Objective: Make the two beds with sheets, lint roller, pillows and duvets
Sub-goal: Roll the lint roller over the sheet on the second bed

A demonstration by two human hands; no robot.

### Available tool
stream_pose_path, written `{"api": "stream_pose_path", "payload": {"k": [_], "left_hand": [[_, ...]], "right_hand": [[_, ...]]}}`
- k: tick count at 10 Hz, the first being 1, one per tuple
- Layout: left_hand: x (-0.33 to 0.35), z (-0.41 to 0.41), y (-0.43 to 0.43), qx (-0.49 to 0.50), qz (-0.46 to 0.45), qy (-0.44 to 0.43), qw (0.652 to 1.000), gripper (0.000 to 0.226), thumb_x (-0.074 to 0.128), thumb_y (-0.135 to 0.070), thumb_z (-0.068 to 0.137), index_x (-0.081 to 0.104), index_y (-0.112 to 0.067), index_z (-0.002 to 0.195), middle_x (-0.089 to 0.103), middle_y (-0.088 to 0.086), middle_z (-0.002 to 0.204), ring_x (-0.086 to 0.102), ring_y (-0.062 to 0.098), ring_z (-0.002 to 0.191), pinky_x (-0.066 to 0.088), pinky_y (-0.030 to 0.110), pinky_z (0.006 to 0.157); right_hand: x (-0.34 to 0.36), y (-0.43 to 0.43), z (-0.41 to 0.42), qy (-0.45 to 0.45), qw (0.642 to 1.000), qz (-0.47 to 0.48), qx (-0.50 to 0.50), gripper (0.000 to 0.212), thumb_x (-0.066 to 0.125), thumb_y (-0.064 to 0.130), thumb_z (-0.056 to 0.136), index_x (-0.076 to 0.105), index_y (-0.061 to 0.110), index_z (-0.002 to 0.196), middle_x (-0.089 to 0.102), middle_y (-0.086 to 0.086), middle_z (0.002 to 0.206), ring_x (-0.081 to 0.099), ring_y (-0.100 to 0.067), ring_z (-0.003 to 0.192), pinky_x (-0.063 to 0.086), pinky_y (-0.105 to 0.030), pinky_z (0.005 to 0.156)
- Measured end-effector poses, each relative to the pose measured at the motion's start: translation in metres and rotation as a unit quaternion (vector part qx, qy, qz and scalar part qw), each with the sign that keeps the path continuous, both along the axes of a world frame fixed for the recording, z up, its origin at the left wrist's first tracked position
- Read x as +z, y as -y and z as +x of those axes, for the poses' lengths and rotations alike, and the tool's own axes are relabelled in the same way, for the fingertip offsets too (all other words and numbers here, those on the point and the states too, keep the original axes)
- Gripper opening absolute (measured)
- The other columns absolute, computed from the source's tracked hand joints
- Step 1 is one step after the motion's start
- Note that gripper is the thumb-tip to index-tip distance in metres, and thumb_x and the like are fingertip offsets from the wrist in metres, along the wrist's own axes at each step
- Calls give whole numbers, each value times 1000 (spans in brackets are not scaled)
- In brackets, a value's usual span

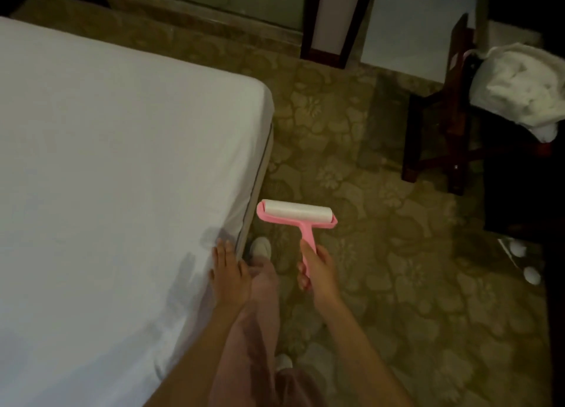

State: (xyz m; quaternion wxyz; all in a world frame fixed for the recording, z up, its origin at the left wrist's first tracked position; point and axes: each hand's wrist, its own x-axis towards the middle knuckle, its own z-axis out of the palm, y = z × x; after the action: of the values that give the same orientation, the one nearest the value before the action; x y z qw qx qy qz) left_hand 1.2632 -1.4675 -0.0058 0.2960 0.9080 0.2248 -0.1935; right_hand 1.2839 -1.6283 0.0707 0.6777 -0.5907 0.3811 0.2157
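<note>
A bed (pixel 107 162) covered by a smooth white fitted sheet fills the left of the view, its corner at the upper middle. My left hand (pixel 229 272) lies with straight fingers on the sheet at the bed's right edge. My right hand (pixel 318 272) grips the pink handle of a lint roller (pixel 298 215), held over the carpet just right of the bed, its white roll pointing away from me.
Patterned olive carpet (pixel 382 254) lies to the right of the bed. A dark wooden chair (pixel 434 137) at the right carries crumpled white linen (pixel 519 85). Dark furniture stands along the right edge. My legs and white slippers are beside the bed.
</note>
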Motion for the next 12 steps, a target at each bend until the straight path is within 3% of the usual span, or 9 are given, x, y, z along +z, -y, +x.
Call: {"api": "stream_pose_path", "payload": {"k": [1,4,6,7,8,9,10,11,12], "left_hand": [[8,86,1,-4,11,23,1000,54,32,-20,100,14,-9,151,5,5,160,1,22,147,15,51,115],[74,324,-12,23,34,71,997,54,27,-24,103,8,-12,152,-4,2,160,-5,20,147,8,45,117],[74,436,-14,111,44,41,992,54,27,-27,103,9,-14,152,-4,2,160,-5,21,147,9,47,117],[68,480,2,200,33,8,979,54,28,-29,102,9,-16,152,-4,3,160,-1,26,147,13,49,116],[72,539,22,304,11,-18,952,54,29,-29,102,11,-17,151,2,5,160,5,28,146,19,49,115],[85,590,44,345,-14,-10,939,55,31,-29,102,10,-19,151,3,4,160,6,26,146,19,46,115],[97,627,54,354,-14,3,935,55,31,-33,101,10,-26,151,1,-1,160,3,23,147,16,46,116],[99,643,44,423,-9,-10,906,53,30,-34,102,14,-27,151,3,-3,160,1,22,147,13,46,117],[91,646,23,505,-3,-36,862,50,31,-33,101,18,-27,150,8,-4,159,2,23,147,15,45,116]], "right_hand": [[9,2,72,21,999,-15,22,11,60,29,91,61,18,88,48,1,60,39,-8,43,33,-19,39],[50,6,306,47,991,-40,122,10,63,21,90,58,12,91,48,-1,60,41,-9,44,35,-20,40],[40,44,447,42,986,-67,149,16,65,23,88,62,9,95,52,-2,59,44,-13,49,37,-25,45],[35,61,518,14,978,-93,188,21,68,27,85,63,9,95,56,-8,66,48,-17,54,39,-25,49],[55,68,598,25,952,-113,285,23,70,23,84,61,5,95,55,-11,67,48,-19,54,40,-23,45],[77,65,663,73,911,-123,388,18,69,17,84,59,6,94,54,-10,67,47,-19,55,38,-24,46],[86,44,717,101,878,-123,452,30,72,19,81,60,4,103,55,-11,70,47,-20,56,37,-20,44],[81,6,757,93,869,-111,474,42,74,13,79,58,0,115,58,-23,95,49,-24,66,41,-25,55],[71,-22,782,116,877,-90,458,47,71,-3,78,52,-13,119,53,-29,120,49,-31,90,41,-37,81]]}}
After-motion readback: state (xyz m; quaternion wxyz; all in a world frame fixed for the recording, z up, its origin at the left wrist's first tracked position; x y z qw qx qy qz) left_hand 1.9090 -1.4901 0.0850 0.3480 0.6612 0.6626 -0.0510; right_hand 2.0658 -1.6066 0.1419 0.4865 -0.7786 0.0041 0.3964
